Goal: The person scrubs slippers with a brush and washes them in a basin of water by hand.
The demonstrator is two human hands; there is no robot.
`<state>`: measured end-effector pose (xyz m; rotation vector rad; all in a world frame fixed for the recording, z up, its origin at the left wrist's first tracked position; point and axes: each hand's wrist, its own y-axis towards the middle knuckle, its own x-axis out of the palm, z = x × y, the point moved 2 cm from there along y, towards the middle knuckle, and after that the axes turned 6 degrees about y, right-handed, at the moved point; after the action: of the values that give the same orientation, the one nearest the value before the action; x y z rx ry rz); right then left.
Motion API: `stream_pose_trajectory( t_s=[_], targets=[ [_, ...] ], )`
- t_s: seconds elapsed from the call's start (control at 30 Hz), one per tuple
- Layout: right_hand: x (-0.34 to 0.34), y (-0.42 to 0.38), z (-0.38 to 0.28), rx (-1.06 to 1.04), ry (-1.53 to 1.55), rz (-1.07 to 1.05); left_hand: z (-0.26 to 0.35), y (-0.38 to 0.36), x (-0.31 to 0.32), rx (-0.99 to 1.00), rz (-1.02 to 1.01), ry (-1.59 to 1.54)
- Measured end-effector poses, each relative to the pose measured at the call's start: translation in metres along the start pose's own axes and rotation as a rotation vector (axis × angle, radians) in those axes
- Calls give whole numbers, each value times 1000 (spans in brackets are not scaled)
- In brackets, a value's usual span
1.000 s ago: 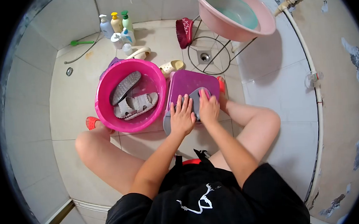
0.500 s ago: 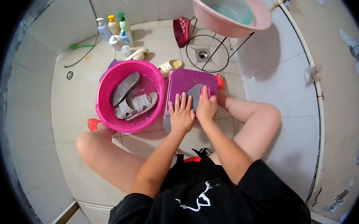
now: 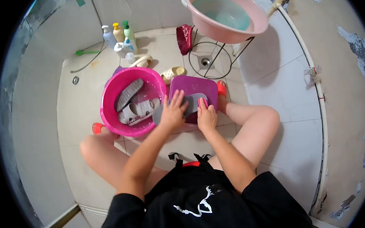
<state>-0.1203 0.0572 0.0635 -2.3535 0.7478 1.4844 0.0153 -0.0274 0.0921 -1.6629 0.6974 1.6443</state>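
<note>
A grey insole (image 3: 195,100) lies across the purple stool top (image 3: 201,83), its left end reaching out over the rim of the pink basin (image 3: 106,114). On its middle rests my left hand (image 3: 173,113), fingers spread and partly blurred. My right hand (image 3: 207,117) grips a small pink brush (image 3: 203,101) against the insole's right end; its bristles are hidden. Inside the basin, in shallow water, are a grey slipper (image 3: 128,96) tipped against the wall and a grey strapped sandal (image 3: 137,112).
Cream clogs (image 3: 173,73) lie on the tiled floor behind the stool. Several pump bottles (image 3: 118,34) stand at the back left. A pink washbasin (image 3: 193,10) of water sits on a wire stand over a floor drain (image 3: 206,62). A dark red brush (image 3: 184,38) leans nearby.
The insole has turned flatter and shifted left, its left end now over the basin. My left hand moved left with it; my right hand moved slightly left and down with the brush.
</note>
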Motion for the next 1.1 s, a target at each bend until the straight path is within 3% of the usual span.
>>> stream_pose_trajectory(
  t_s=[0.17,0.23,0.37,0.43,0.63,0.73,0.87,1.0,1.1],
  targets=[
    [2,-30,4,-98,21,-32,-12,11,-6,-154,-99,-192],
    [1,-31,7,-121,4,-31,-8,18,6,-211,133,-204],
    [2,-17,9,-224,-49,1,-1,18,35,-198,205,-121],
    [8,21,-2,-376,-109,158,-2,17,36,-198,216,-148],
    [1,-21,-2,-273,-98,90,0,16,30,-237,140,-136],
    [-6,-29,2,-131,-142,-77,-1,19,35,-222,137,-144],
    [14,33,-13,-241,-191,111,2,18,34,-243,153,-156],
    [-3,-31,5,-178,-205,-43,2,18,33,-263,171,-156],
    [-9,-33,12,-224,-185,-52,1,20,37,-254,172,-157]
  ],
)
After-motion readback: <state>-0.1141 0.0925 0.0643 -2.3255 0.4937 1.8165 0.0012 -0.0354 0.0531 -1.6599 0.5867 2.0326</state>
